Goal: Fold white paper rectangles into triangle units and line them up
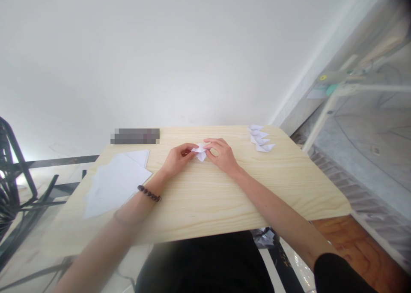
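A black chair point(14, 173) stands at far left, beside a pale wood-grain table point(205, 203) set against a plain white wall point(192, 57). Loose white paper sheets point(118, 179) lie fanned in an overlapping pile on the table's left side, with a pixelated dark patch point(135, 136) behind them at the rear corner. A dark beaded bracelet point(149, 193) circles the wrist of the person's left hand point(176, 159), whose thumb and forefinger close in a pinch on the left edge of a small folded paper point(201, 151). The piece sits near the middle of the table, between the two hands; whether it touches the tabletop cannot be told. From the other side, the right hand point(223, 156) has its thumb and curved fingers closed on the paper's right edge, the palm turned partly downward. Further right, near the back edge, folded white pieces point(261, 139) line up in a short, overlapping row, their pointed tips facing right. A white metal frame point(334, 100) rises beyond the table at far right.
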`<state>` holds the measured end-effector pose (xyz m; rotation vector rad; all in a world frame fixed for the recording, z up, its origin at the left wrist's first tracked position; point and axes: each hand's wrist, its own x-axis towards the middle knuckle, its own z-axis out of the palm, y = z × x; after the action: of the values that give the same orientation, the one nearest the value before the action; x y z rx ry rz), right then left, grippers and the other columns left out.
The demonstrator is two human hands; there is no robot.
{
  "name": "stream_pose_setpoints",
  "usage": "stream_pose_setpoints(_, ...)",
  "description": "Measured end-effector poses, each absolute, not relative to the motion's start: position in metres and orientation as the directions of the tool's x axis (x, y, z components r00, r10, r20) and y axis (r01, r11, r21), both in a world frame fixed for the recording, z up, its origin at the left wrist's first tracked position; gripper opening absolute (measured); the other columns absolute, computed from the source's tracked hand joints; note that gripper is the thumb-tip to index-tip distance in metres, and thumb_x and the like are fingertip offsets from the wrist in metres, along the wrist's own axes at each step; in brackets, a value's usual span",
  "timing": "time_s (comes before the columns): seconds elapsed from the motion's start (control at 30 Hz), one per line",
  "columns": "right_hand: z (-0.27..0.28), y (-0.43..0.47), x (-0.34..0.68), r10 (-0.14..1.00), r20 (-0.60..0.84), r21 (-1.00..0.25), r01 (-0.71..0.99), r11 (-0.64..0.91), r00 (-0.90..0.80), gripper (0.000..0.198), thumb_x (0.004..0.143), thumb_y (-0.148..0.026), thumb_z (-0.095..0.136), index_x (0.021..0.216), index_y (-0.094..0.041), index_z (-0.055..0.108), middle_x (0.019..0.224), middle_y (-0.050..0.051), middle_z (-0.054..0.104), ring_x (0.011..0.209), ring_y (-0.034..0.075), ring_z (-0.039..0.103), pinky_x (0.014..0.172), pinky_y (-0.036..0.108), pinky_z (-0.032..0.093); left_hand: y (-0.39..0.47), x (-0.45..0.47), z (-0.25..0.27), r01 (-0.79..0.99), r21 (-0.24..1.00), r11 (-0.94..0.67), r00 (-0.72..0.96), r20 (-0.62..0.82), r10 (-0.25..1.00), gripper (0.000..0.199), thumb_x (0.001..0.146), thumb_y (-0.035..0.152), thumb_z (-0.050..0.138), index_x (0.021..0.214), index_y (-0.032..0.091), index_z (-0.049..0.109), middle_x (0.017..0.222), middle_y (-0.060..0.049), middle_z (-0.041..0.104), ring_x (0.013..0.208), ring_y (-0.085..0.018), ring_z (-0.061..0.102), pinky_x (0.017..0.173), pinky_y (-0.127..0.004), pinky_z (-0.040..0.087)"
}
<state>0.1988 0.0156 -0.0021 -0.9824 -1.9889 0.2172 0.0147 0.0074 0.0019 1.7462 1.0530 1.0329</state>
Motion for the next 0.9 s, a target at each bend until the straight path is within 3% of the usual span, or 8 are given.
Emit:
stream_pose_setpoints(0.17,-0.0039,0.0154,0.1983,0.738,0.591,-0.589,0.450,0.671,-0.327,0.021,0.077,-0.019,0.048,0.093,-0.021,0.061,0.113,0.002,0.056,0.100,0.015,0.053,0.085,0.029,0.044,0.0123,0.0103,0.0019,0.078,0.972,-0.220,0.269,0.192,0.944,0.033,0.068,0.036,0.061,0.091,0.013,0.060,0.091,-0.007,0.064,0.085,-0.018,0.058,0.082,-0.034,0.043)
stream_pose_setpoints(0.33,-0.0063,0.0164,0.2003,0.784,0.492,-0.690,0.381,0.616,-0.378,0.024,0.078,-0.022,0.046,0.098,-0.021,0.060,0.099,0.001,0.063,0.077,0.011,0.060,0.074,0.024,0.048,0.0112,0.0107,0.0020,-0.010,0.978,-0.209,0.317,0.201,0.927,0.029,0.070,0.032,0.060,0.092,0.013,0.060,0.092,-0.007,0.064,0.087,-0.019,0.058,0.084,-0.036,0.043)
stream_pose_setpoints(0.43,-0.0067,0.0164,0.2007,0.771,0.516,-0.691,0.350,0.632,-0.373,0.022,0.077,-0.020,0.048,0.093,-0.019,0.063,0.093,0.001,0.065,0.075,0.011,0.060,0.073,0.024,0.047,0.0107,0.0115,0.0002,0.002,0.979,-0.202,0.373,0.187,0.909,0.032,0.070,0.032,0.061,0.094,0.012,0.060,0.096,-0.009,0.063,0.089,-0.020,0.058,0.085,-0.038,0.042)
stream_pose_setpoints(0.67,-0.0075,0.0173,0.1998,0.767,0.531,-0.708,0.307,0.635,-0.361,0.019,0.076,-0.023,0.053,0.089,-0.019,0.065,0.088,0.003,0.065,0.077,0.012,0.059,0.071,0.024,0.048,0.0110,0.0108,-0.0002,0.092,0.975,-0.201,0.326,0.162,0.932,0.032,0.069,0.034,0.062,0.091,0.012,0.063,0.095,-0.009,0.064,0.090,-0.021,0.058,0.084,-0.035,0.042)
stream_pose_setpoints(0.9,-0.0075,0.0219,0.2008,0.761,0.542,-0.734,0.240,0.635,-0.355,0.019,0.074,-0.032,0.056,0.083,-0.020,0.067,0.089,0.005,0.062,0.080,0.013,0.059,0.070,0.024,0.048,0.0078,0.0110,0.0071,0.106,0.985,-0.139,0.269,0.106,0.957,0.029,0.063,0.036,0.067,0.080,0.012,0.066,0.083,-0.007,0.067,0.078,-0.019,0.059,0.075,-0.030,0.043)
